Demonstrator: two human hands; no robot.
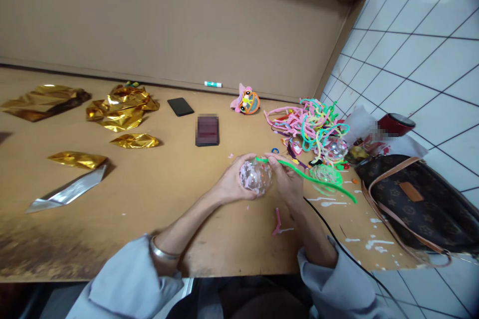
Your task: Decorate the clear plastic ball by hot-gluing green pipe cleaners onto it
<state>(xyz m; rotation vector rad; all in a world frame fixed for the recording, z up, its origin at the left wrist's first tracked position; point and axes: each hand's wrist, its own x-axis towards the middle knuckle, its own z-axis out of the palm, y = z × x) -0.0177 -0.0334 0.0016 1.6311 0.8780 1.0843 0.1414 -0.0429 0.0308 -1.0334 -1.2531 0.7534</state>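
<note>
Tabletop [209,249]: pipe-cleaner pile [310,124] placed near right hand [290,179], likely for easy reach. Clear ball [256,178] cupped over it by curled left hand [229,182], seemingly for steadiness; green pipe cleaner [325,182] pinched in right fingertips, end held at ball's top.

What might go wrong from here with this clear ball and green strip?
The smooth clear ball could slip from your left hand. The green strip in your right hand trails beside the green coil and might snag on it. The black cable near your right sleeve could catch on it.
</note>
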